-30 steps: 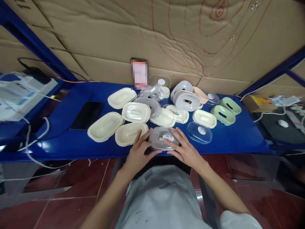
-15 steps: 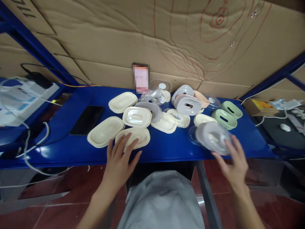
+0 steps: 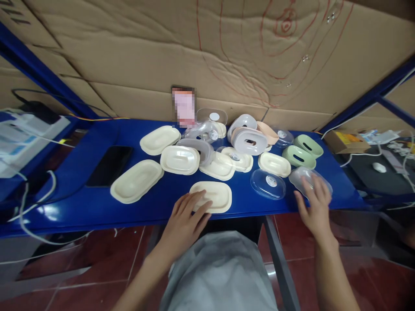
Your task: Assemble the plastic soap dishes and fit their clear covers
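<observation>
My left hand (image 3: 191, 211) has its fingers spread over the left part of a cream oval tray (image 3: 218, 196) near the table's front edge. My right hand (image 3: 314, 203) lies with spread fingers on a greyish translucent oval piece (image 3: 298, 178) at the right. Between the hands is a clear lid (image 3: 267, 184) with a round white sticker. Several cream pieces lie farther left, one of them a long tray (image 3: 137, 180). Behind are grey slotted covers (image 3: 250, 141), a peach piece (image 3: 267, 133) and green slotted covers (image 3: 300, 157).
On the blue table (image 3: 78, 207), a black phone (image 3: 109, 166) lies left of the trays. A second phone (image 3: 183, 106) leans against the cardboard wall (image 3: 129, 52). White cables and a power strip (image 3: 29, 134) are at the far left.
My left hand has moved right along with the cream tray, away from the other trays. The grey piece is lower and farther right, flat under my right hand, uncovering the clear lid.
</observation>
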`<state>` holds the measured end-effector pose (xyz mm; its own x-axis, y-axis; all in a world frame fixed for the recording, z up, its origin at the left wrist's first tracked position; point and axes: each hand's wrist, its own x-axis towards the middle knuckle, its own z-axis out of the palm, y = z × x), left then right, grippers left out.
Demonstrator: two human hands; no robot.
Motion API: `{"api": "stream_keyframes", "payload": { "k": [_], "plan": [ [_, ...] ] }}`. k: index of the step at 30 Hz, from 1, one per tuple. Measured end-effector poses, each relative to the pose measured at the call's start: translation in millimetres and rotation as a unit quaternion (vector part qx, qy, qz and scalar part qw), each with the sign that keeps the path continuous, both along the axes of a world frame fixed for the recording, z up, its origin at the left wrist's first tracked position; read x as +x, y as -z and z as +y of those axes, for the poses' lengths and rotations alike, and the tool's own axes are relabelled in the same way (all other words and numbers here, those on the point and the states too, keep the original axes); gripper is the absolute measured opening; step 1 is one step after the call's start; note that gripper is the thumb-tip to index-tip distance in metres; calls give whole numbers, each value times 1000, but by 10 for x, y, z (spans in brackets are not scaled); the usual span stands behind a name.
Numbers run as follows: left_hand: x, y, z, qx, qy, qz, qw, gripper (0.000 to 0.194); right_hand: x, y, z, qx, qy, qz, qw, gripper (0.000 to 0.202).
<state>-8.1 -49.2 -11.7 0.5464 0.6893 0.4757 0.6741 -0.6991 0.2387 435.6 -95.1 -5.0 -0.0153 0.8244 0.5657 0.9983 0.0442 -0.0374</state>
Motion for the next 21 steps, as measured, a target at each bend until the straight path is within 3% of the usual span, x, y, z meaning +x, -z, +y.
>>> {"api": "stream_keyframes", "payload": {
  "k": [3, 8, 12, 16, 21],
  "plan": [
    [-71, 12, 22, -1, -8, -9, 1000, 20, -169, -116, 357, -68, -79, -2, 995, 51],
    [-131, 25, 12, -11, 6, -32, 999, 19, -189, -220, 901, -160, -52, -18, 986, 37],
    [-142, 48, 30, 0, -13, -37, 999, 20, -163, -309, 1044, -164, -65, -18, 984, 39],
    [-278, 72, 46, 17, -68, -39, 997, 20, 43, -455, 1085, -132, 32, -28, 990, 41],
    [-318, 110, -5, 27, -124, -46, 991, 33, 403, -568, 1327, -275, 161, -4, 948, 51]
  ]
}}
